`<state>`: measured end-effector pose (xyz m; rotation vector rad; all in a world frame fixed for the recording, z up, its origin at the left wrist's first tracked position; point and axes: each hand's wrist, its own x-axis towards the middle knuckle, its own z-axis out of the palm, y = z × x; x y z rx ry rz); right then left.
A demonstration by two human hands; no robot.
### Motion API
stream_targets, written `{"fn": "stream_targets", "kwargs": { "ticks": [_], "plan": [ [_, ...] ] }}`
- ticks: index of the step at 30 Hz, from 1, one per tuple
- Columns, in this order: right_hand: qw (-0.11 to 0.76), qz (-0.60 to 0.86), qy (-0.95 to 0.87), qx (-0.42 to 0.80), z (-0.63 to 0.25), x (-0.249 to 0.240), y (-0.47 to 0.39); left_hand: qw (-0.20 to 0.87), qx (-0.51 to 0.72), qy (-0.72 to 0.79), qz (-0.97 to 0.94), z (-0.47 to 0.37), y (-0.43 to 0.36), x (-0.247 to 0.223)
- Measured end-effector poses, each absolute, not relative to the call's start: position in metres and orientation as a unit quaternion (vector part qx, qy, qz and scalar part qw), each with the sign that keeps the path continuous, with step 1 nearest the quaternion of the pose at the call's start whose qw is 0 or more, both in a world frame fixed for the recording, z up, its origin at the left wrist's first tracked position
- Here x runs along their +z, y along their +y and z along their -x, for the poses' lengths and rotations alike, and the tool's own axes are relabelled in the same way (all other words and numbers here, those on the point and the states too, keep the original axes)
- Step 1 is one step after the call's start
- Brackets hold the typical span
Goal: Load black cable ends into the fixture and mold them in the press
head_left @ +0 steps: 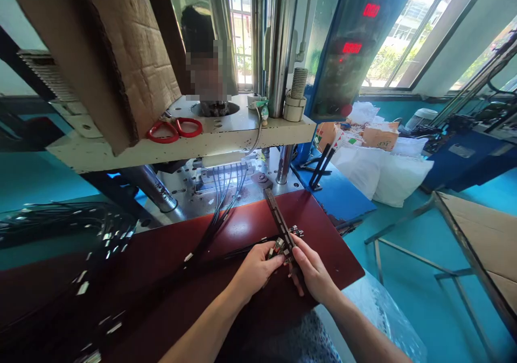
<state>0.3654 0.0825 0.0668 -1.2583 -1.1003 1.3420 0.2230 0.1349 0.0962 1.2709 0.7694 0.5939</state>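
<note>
Over the dark red tabletop (pixel 242 228) my two hands meet at a long, narrow slotted metal bar (pixel 277 212), tilted away from me. My right hand (pixel 315 269) grips the bar's near part, thumb on top. Several metal-ended cable connectors (pixel 277 247) are pinched in my left hand (pixel 258 271), close against the bar's left side. Black cables (pixel 238 251) trail left from these connectors across the tabletop. More connector ends (pixel 298 231) show just beyond my right fingertips. Whether any connector is seated in the bar's slots is too small to tell.
Behind the tabletop stands a press with a pale upper plate (pixel 242 134); red-handled scissors (pixel 175 130) and cardboard (pixel 133 45) rest there. Cables run from a metal mould (pixel 224 177) below. More cable bundles (pixel 81 223) lie left. A metal-framed table (pixel 476 244) and white sacks (pixel 388 174) are right.
</note>
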Motion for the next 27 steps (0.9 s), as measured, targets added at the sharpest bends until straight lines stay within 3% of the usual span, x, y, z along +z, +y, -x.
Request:
{"fn": "stream_targets", "kwargs": {
  "ticks": [15,22,27],
  "plan": [
    [0.437,0.536,-0.479,0.540,-0.366,0.066,0.081,0.767,0.274,0.340,-0.469,-0.224,0.136,0.083],
    [0.382,0.565,-0.552,0.479,-0.359,0.069,0.083,0.745,0.301,0.346,-0.485,-0.220,0.135,0.077],
    [0.421,0.544,-0.496,0.529,-0.362,0.071,0.084,0.707,0.290,0.391,-0.514,-0.210,0.141,0.084]
  ]
}}
